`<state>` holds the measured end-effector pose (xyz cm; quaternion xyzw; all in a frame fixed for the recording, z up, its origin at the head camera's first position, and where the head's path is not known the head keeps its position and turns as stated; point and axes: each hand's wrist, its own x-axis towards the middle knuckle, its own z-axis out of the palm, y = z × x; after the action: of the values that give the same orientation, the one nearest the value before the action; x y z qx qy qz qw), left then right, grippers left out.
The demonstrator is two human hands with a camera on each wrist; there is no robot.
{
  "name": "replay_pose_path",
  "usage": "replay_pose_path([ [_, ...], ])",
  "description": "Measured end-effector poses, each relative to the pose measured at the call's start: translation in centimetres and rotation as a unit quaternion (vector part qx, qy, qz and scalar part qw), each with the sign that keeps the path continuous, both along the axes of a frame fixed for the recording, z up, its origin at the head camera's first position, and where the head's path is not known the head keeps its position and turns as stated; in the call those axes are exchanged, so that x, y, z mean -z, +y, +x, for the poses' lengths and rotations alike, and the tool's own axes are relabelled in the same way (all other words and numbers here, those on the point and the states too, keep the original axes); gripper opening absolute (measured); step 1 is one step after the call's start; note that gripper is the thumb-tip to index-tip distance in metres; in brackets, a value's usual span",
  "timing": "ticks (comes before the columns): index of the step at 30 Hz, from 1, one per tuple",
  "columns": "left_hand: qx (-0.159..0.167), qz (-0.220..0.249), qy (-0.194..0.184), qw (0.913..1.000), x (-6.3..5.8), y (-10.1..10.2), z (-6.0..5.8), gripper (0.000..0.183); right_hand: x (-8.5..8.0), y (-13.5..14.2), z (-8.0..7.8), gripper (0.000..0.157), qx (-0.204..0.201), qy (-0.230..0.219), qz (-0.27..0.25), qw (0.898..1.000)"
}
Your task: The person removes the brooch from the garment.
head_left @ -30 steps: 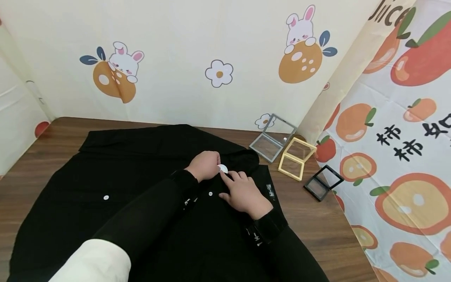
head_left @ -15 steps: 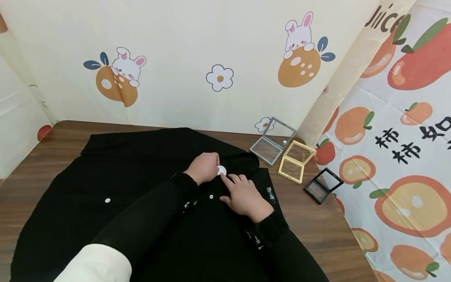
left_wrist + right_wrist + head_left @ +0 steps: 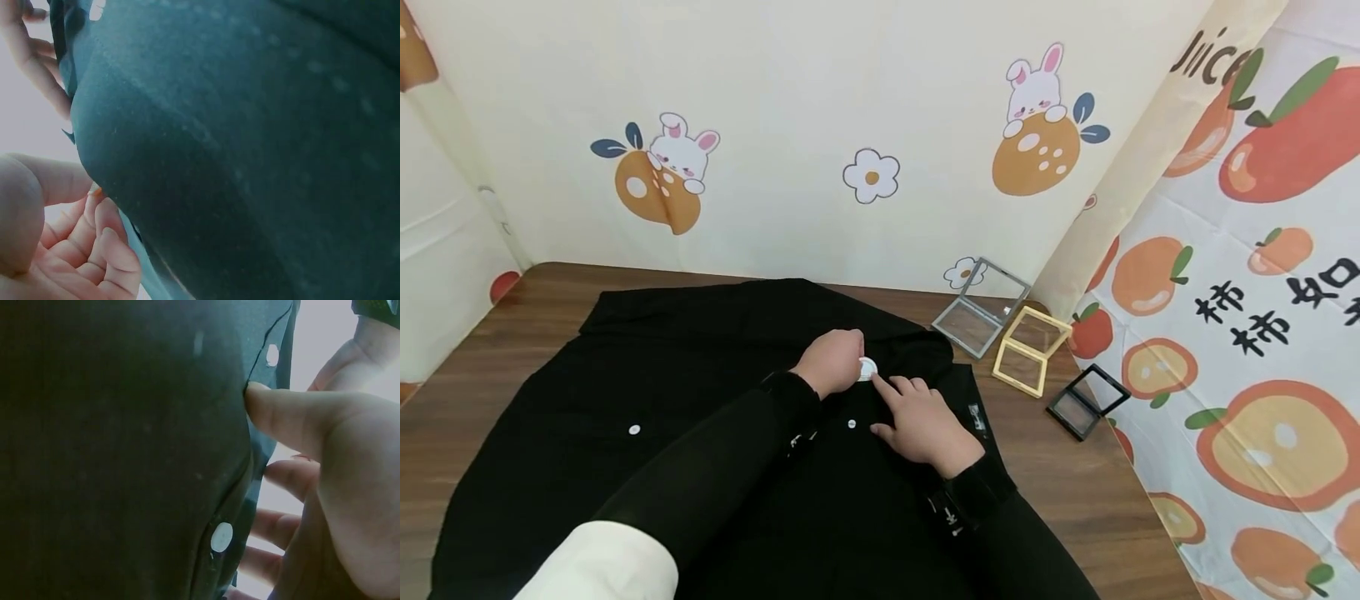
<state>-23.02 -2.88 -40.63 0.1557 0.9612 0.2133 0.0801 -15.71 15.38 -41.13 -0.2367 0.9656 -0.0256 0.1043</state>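
A black buttoned shirt lies spread on the wooden table. My left hand is curled, pinching the edge of a small white round disc over the shirt's upper right part. What the disc is cannot be told. In the left wrist view, the thumb meets the curled fingers against dark cloth. My right hand lies with fingers loosely extended, its index fingertip at the disc. The right wrist view shows its thumb touching the dark cloth. A white button shows below the hands.
Three small hinged frames stand unfolded at the right: grey, yellow and black. Another white button sits on the shirt's left part. A printed cloth wall closes the back, and a fruit-patterned one the right.
The whole head view has shifted slightly downward. Against the shirt, both hands stay in nearly the same place. A little more of the white disc shows beside the left hand.
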Motion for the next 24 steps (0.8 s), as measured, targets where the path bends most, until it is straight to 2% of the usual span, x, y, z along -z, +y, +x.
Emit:
replay_pose_path([
  [9,-0.011,0.046,-0.020,0.9987,-0.2,-0.8,0.1,0.007,0.3,0.2,0.1,0.077,0.004,0.004,-0.004,1.000],
  [18,-0.018,0.077,-0.022,0.9966,0.1,-1.7,0.1,0.010,0.1,0.0,0.3,0.071,0.011,-0.029,0.005,0.999],
  [24,-0.021,0.093,-0.016,0.9953,-0.6,-2.0,0.3,0.008,-0.6,0.2,-0.1,0.070,0.010,-0.041,0.008,0.999],
])
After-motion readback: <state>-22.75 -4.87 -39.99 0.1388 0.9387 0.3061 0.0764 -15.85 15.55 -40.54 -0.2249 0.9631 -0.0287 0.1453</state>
